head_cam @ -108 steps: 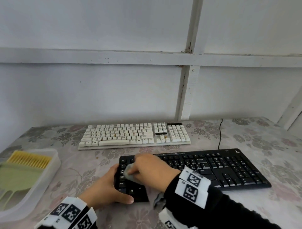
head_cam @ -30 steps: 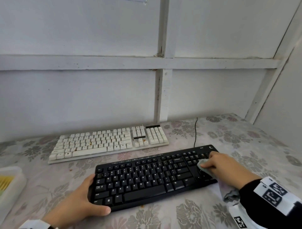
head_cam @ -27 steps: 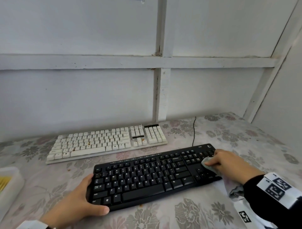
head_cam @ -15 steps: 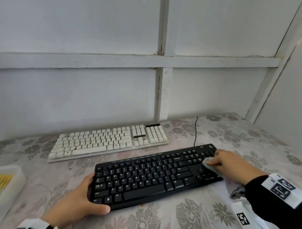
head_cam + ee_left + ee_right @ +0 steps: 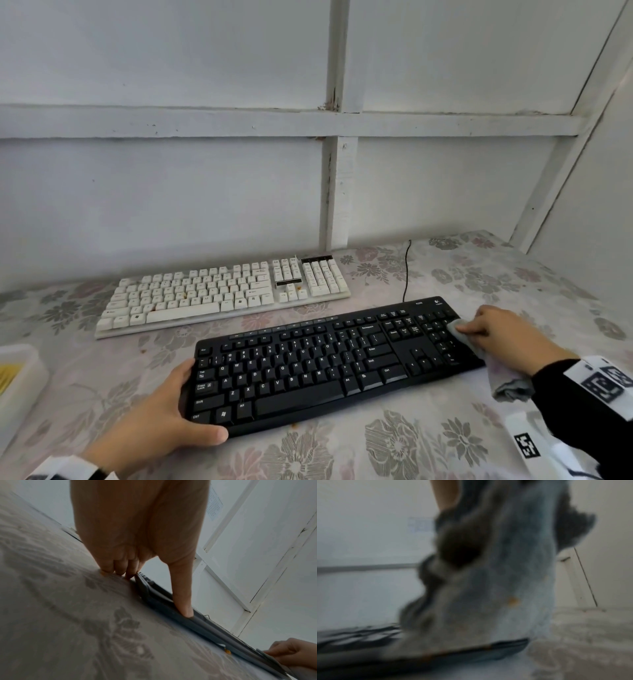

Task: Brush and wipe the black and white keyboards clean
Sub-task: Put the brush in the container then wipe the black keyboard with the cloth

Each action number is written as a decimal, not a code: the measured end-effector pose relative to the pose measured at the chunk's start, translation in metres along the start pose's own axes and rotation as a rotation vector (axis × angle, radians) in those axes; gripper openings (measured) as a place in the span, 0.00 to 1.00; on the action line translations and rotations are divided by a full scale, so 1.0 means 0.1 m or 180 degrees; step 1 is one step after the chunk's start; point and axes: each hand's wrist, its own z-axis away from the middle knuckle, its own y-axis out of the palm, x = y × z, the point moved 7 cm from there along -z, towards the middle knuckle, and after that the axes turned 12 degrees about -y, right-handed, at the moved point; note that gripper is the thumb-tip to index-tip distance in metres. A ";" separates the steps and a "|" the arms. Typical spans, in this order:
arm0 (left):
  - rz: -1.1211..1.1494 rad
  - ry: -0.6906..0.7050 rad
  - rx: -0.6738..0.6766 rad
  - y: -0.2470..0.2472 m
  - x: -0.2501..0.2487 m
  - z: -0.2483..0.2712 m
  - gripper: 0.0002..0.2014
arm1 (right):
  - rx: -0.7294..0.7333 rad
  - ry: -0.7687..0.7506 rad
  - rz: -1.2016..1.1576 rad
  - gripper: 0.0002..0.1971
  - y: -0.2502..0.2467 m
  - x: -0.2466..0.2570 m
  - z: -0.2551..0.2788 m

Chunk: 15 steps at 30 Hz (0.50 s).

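A: Where's the black keyboard point(image 5: 329, 363) sitting?

B: Flat on the bench point(image 5: 428, 442), on a floral cover, nearest the person. The white keyboard point(image 5: 222, 294) lies just behind it, close to the white panelled wall point(image 5: 171, 192), angled the same way, and the 2 are apart.

A: And the hands?

B: The left hand point(image 5: 154, 421) grips the black keyboard's left end, thumb laid along the front edge and fingers curled at the side. The left wrist view shows the thumb point(image 5: 181, 595) pressed on the keyboard's edge and the fingers point(image 5: 118, 566) bent down onto the cover.

A: The right one?

B: The right hand point(image 5: 500, 332) pinches a grey cloth point(image 5: 493, 363) against the number pad at the keyboard's far-right end. The rest of the cloth trails off the edge onto the bench, under the black sleeve point(image 5: 582, 404). The right wrist view is blurred, showing mostly cloth point(image 5: 496, 581) draped over the keyboard's corner, with an orange speck on it.

A: Anything else around?

B: A black cable point(image 5: 407, 270) runs back towards the wall, and a white tray point(image 5: 24, 380) with something yellow inside sits at the left edge
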 end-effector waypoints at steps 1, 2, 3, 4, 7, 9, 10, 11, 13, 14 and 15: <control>0.0036 0.0008 0.0001 0.00 0.00 0.00 0.72 | 0.0005 0.0143 0.0104 0.12 -0.02 -0.05 0.00; 0.0081 0.0012 -0.0009 -0.01 0.02 -0.02 0.70 | 0.0016 0.0272 0.0255 0.12 -0.04 -0.10 0.00; 0.0118 0.0012 -0.0026 -0.01 0.03 -0.02 0.67 | 0.0043 0.0390 0.0409 0.13 -0.08 -0.12 0.01; 0.0123 0.0004 -0.0030 -0.01 0.03 -0.03 0.65 | 0.0130 0.0470 0.0553 0.19 -0.11 -0.12 0.02; 0.0157 0.0006 -0.0022 -0.01 0.04 -0.05 0.62 | 0.0159 0.0427 0.0611 0.17 -0.22 0.13 0.02; 0.0186 -0.0027 -0.0010 -0.01 0.05 -0.05 0.64 | -0.0008 0.0017 0.0446 0.10 -0.28 0.56 -0.05; 0.0191 -0.0057 -0.0006 -0.01 0.06 -0.05 0.65 | -0.0058 -0.0244 0.0338 0.09 -0.30 0.83 -0.08; 0.0195 -0.0062 0.0000 -0.01 0.06 -0.04 0.65 | -0.0080 -0.0510 0.0182 0.09 -0.32 1.12 -0.10; 0.0185 -0.0031 -0.0003 0.00 0.04 -0.02 0.64 | 0.0019 -0.1087 -0.0182 0.11 -0.33 1.73 -0.10; 0.0187 -0.0025 0.0002 0.00 0.02 -0.01 0.63 | 0.0110 -0.1366 -0.0340 0.13 -0.32 2.04 -0.09; 0.0179 -0.0031 -0.0011 -0.01 0.01 -0.01 0.60 | 0.0177 -0.1622 -0.0476 0.14 -0.28 2.33 -0.10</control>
